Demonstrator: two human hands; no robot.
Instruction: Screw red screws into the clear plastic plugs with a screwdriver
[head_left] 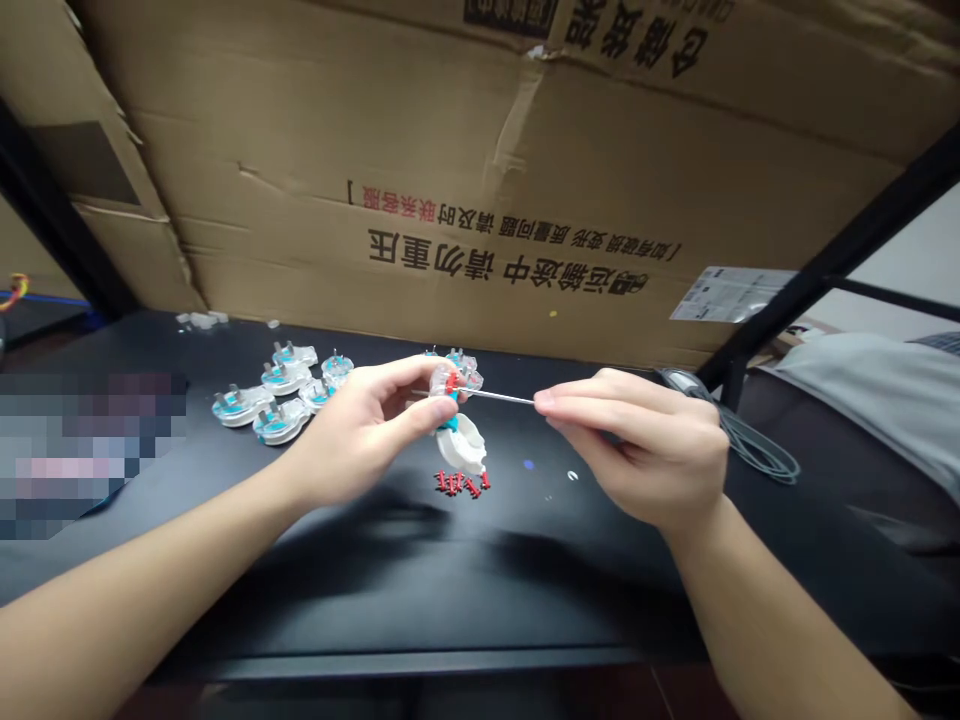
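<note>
Between the thumb and fingers of my left hand [382, 415] is a small plug part [441, 380] with a clear shell and blue plastic. A red piece [451, 383] shows on its right side. My right hand [645, 435] pinches a thin metal rod [499, 397], its far end reaching the red piece; the rod's exact kind is unclear. Just below the plug part is a white curved shell [463, 447]; I cannot tell whether it is joined to the held part. Several small red pieces [454, 484] lie on the black table beneath.
Several clear-and-blue plugs [281, 420] with pins up lie left of my left hand, and more [466, 365] behind it. A cardboard sheet [420, 130] stands along the back. At right are a coiled grey cable [757, 450] and a black frame post [739, 375].
</note>
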